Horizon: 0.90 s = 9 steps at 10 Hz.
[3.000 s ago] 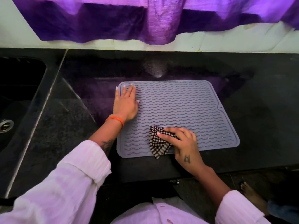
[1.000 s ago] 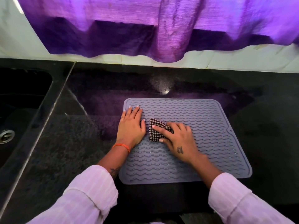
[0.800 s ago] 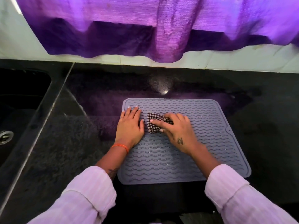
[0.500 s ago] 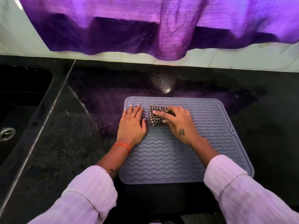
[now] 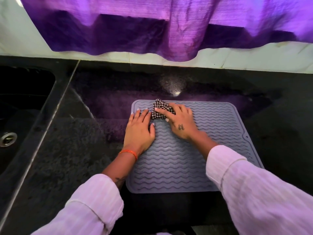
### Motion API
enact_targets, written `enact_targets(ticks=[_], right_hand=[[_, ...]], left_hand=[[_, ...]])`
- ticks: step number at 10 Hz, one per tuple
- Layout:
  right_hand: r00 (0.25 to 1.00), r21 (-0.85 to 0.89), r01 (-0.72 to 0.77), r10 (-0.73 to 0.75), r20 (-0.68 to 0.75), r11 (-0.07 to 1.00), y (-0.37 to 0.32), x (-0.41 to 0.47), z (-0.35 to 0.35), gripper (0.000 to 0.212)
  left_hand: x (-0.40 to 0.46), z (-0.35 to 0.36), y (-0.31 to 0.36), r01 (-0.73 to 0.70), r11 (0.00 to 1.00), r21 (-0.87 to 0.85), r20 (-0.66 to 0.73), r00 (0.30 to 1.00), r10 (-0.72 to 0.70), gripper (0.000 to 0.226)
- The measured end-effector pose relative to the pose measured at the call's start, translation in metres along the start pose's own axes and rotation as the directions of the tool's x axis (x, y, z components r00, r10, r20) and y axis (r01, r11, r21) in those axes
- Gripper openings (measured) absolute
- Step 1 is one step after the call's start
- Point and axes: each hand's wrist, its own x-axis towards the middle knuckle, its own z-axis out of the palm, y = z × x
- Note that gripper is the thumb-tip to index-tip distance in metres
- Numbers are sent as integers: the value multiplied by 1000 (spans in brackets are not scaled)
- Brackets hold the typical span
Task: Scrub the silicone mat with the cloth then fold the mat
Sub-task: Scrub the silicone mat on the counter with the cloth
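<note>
Your right hand (image 5: 180, 122) sits near the far-left corner of the silicone mat (image 5: 194, 150), fingers curled over a bunched checked cloth (image 5: 160, 111) & pressing it down on the wavy ribs; index finger lies straight across the top of the cloth, thumb tucked at its near edge. Cloth is dark-and-white check, crumpled into a small wad, its far tip just at the mat's far rim. Your left hand (image 5: 139, 131) lies flat, palm down, fingers straight & close together, on the mat's left edge just beside the cloth; fingertips point to the far rim, thumb rests on the ribs next to your right hand's thumb. An orange thread band (image 5: 129, 152) rings the left wrist; small tattoo on the back of the right hand. Both arms wear pale striped sleeves (image 5: 254, 192), pushed up the forearm. Mat is grey, rounded corners, lying flat & unfolded on the black speckled worktop (image 5: 67, 158), near edge close to the worktop's front. W/ a bright glare spot on the stone just beyond the mat. Dark sink (image 5: 20, 107) w/ a metal drain (image 5: 8, 139) is well apart at left. Purple curtain (image 5: 169, 28) hangs over the pale tiled wall (image 5: 254, 58) behind the worktop.
</note>
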Motion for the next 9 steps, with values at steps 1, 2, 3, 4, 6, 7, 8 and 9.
enact_targets(ticks=[1,2,3,4,6,7,8,9], right_hand=[[996,178,36,-51,80,983,16,19,-17,50],[999,93,-34,37,-34,995,24,27,-22,54],[995,-20,-94,93,-26,995,18,14,-1,61],[997,87,-69,66,35,994,27,23,-5,59],[978,102,-177,187,-93,979,49,12,-9,58],[981,54,-182,186,-63,982,49,2,0,56],[984,154,-176,176,17,972,57,17,-11,56],[971,220,-206,227,-74,953,60,9,-20,54]], left_hand=[[0,0,-1,-15,1000,1,-21,1000,15,65],[0,0,-2,-15,1000,0,-22,1000,15,61],[0,0,-1,-9,1000,-9,-8,1000,9,58],[0,-1,-2,-9,1000,-10,-9,1000,9,58],[1,-1,-2,-6,1000,-13,-6,1000,6,59],[1,-1,-2,-8,1000,-14,0,1000,8,59],[1,-1,-2,-10,1000,-20,1,1000,10,59],[1,-1,-2,-10,1000,-20,-4,1000,10,59]])
